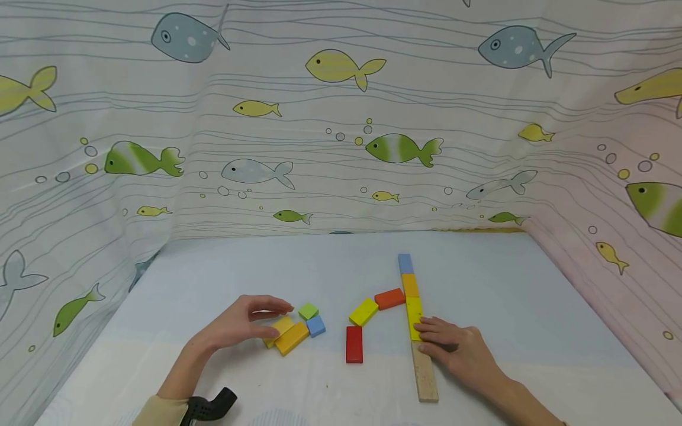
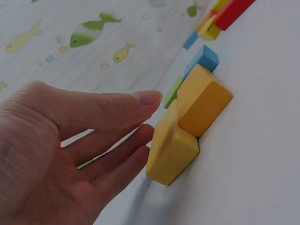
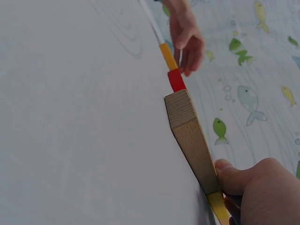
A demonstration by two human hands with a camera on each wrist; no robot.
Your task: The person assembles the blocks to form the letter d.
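Observation:
My left hand (image 1: pixel 242 322) is at the pale yellow block (image 2: pixel 171 150), thumb and fingers apart and loosely bent; nothing is gripped. Against that block lie an orange-yellow block (image 1: pixel 292 339), a blue cube (image 1: pixel 316 326) and a green block (image 1: pixel 308 310). On the right, a straight row runs away from me: a plain wooden block (image 1: pixel 425 376), a yellow block (image 1: pixel 413 313), an orange block (image 1: pixel 409 285) and a blue block (image 1: pixel 405 264). Fingertips of my right hand (image 1: pixel 463 355) touch the row's right side, where yellow meets wood.
Left of the row, a red block (image 1: pixel 354 344), a second yellow block (image 1: pixel 364 312) and an orange-red block (image 1: pixel 390 299) form a curve reaching the row. A fish-patterned cloth (image 1: pixel 319 136) hangs around the pale table (image 1: pixel 213 266). A black device (image 1: pixel 208 408) sits on my left wrist.

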